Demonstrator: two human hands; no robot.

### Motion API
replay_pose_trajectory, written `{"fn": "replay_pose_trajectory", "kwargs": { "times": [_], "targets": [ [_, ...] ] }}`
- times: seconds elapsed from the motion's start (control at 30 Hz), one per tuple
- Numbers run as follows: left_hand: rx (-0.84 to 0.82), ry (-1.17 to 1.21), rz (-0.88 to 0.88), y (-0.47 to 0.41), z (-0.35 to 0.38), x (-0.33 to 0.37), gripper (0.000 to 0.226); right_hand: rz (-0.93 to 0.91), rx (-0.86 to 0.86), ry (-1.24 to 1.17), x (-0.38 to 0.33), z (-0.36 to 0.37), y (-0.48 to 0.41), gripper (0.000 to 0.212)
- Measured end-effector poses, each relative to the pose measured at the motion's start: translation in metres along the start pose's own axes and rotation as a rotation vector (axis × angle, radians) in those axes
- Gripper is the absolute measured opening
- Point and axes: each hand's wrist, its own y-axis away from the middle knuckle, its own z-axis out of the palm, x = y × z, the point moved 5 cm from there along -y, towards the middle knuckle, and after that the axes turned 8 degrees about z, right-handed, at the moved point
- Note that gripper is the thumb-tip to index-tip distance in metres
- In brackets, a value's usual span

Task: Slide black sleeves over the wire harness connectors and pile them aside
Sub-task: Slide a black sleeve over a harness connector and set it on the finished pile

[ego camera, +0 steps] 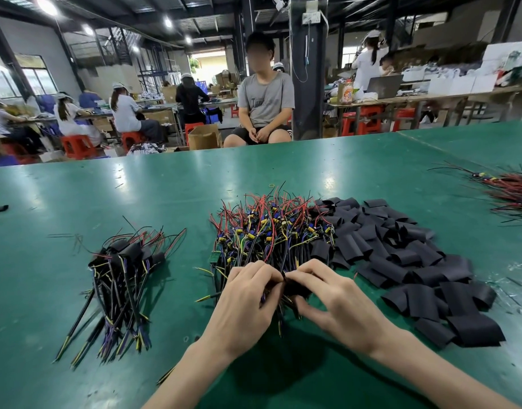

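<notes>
A big heap of unsleeved wire harnesses (265, 228) with red, yellow and blue wires lies mid-table. Loose black sleeves (401, 255) are spread to its right. Left of it lies a pile of sleeved harnesses (121, 278). My left hand (248, 302) grips a harness at the heap's near edge. My right hand (333, 296) pinches a black sleeve (295, 286) against that harness; both hands meet fingertip to fingertip. The connector itself is hidden under my fingers.
The green table (76, 196) runs far to the left and back. More red and black wires (510, 196) lie at the right edge. A stray sleeve (0, 208) sits far left. A person sits beyond the table's far edge.
</notes>
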Motion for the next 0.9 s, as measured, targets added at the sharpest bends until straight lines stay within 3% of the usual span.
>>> {"fn": "replay_pose_trajectory", "kwargs": {
  "times": [0.23, 0.4, 0.5, 0.57, 0.67, 0.77, 0.9],
  "targets": [
    [0.039, 0.001, 0.008, -0.002, -0.009, -0.006, 0.006, 0.018, 0.014, 0.004, 0.003, -0.003, -0.001, 0.043],
    [0.465, -0.213, -0.134, -0.003, -0.075, -0.045, 0.007, 0.148, 0.180, 0.106, 0.015, -0.019, -0.004, 0.052],
    [0.639, -0.322, -0.394, 0.013, -0.112, -0.093, 0.012, 0.272, 0.181, 0.170, 0.030, -0.021, -0.004, 0.055],
    [0.626, -0.361, -0.614, 0.028, -0.121, -0.122, 0.020, 0.346, 0.173, 0.226, 0.042, -0.018, -0.003, 0.051],
    [0.418, -0.366, -0.884, 0.049, -0.114, -0.152, 0.040, 0.435, 0.170, 0.311, 0.057, -0.014, -0.001, 0.045],
    [0.286, -0.387, -0.968, 0.059, -0.104, -0.160, 0.041, 0.517, 0.139, 0.440, 0.071, -0.014, 0.000, 0.041],
    [0.324, -0.549, -0.932, 0.044, -0.102, -0.139, 0.036, 0.622, -0.056, 0.598, 0.091, -0.010, 0.004, 0.050]
  ]
}}
